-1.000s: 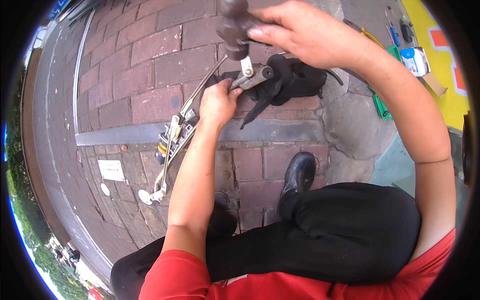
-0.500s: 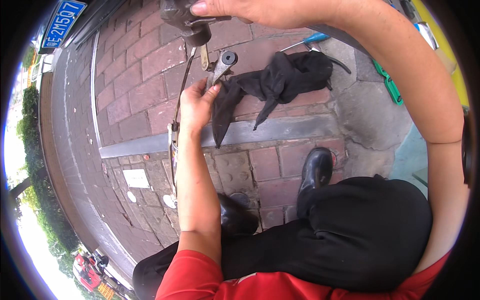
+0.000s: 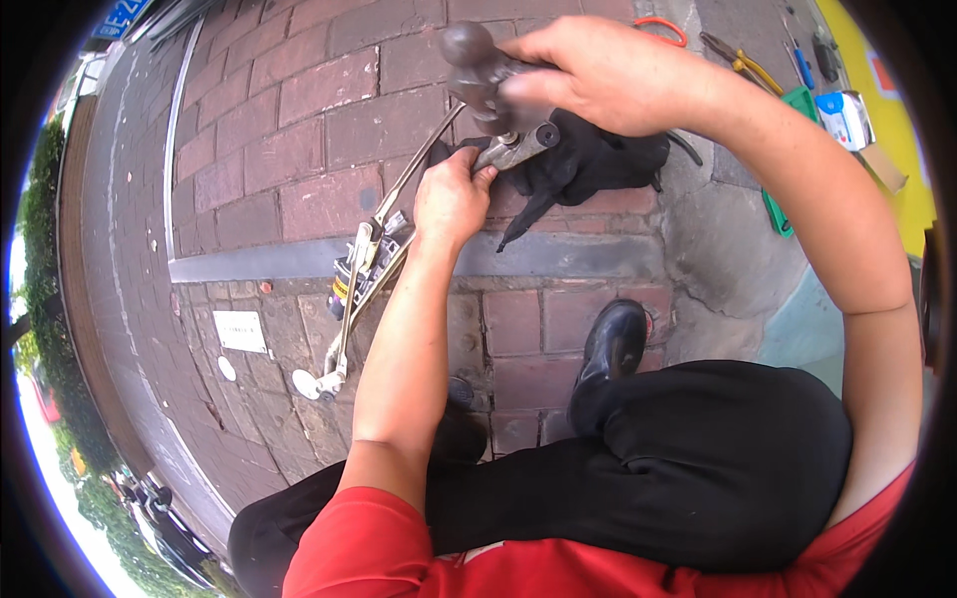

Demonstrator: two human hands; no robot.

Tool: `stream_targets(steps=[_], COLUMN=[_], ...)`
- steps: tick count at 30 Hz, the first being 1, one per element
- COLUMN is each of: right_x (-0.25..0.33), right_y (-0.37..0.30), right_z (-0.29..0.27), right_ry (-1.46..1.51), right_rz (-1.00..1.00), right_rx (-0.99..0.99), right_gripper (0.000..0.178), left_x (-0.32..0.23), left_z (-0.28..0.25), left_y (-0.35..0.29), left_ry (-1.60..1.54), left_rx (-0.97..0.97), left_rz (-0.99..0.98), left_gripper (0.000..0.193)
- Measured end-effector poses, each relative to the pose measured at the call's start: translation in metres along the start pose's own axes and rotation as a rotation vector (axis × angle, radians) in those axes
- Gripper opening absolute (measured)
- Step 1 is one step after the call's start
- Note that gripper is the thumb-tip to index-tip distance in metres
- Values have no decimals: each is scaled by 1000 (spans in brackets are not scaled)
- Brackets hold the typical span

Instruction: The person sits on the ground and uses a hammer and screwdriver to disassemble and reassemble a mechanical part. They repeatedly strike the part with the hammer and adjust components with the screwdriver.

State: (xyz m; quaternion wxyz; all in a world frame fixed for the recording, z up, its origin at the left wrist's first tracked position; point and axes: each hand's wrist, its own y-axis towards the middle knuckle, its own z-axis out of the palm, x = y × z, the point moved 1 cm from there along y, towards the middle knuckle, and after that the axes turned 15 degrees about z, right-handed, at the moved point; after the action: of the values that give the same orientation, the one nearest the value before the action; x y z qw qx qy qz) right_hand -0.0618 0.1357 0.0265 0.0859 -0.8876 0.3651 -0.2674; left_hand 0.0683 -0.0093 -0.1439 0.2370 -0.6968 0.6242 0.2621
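My right hand [image 3: 608,75] is closed around the handle of a dark ball-peen hammer [image 3: 474,70], mostly hidden by the fingers. The hammer's lower face is at the joint of a metal linkage [image 3: 513,149], touching or very close to it. My left hand [image 3: 454,197] grips this linkage just beside its round bushing end. From there, long thin rods run down to a pivot bracket and a part with a yellow band [image 3: 342,287], beside my left forearm. A crumpled black cloth [image 3: 598,164] lies under and to the right of the linkage end.
A metal strip [image 3: 558,257] crosses the brick paving. My black shoe [image 3: 610,344] stands near it. At the right lie yellow-handled pliers [image 3: 758,72], a blue-handled screwdriver [image 3: 803,68], a green tool [image 3: 778,211] and a white-and-blue box [image 3: 845,120]. An orange loop [image 3: 663,30] is at the far side.
The hammer has come down and rightward to the linkage joint. My left hand has shifted right with the linkage, tilting it, and more rods show at the left. The view has shifted too.
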Motion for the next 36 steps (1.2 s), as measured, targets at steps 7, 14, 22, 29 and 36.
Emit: stream_targets(steps=[7, 14, 22, 29, 36], right_x=[-8, -9, 1, -3, 53], right_y=[-24, -4, -8, -7, -45], right_z=[4, 29, 18, -11, -58], right_ry=[251, -21, -11, -8, 220], right_rz=[-34, -65, -180, 77, -115], right_rx=[-138, -93, -275, -159, -238], right_gripper=[38, 31, 27, 33, 31], left_x=[3, -2, 6, 17, 26], left_z=[5, 14, -3, -5, -18], left_y=[5, -1, -2, -7, -6], left_ry=[43, 92, 42, 32, -30], left_rx=[35, 98, 28, -7, -50], left_rz=[-63, -59, -74, -18, 28], left_gripper=[30, 28, 32, 34, 31])
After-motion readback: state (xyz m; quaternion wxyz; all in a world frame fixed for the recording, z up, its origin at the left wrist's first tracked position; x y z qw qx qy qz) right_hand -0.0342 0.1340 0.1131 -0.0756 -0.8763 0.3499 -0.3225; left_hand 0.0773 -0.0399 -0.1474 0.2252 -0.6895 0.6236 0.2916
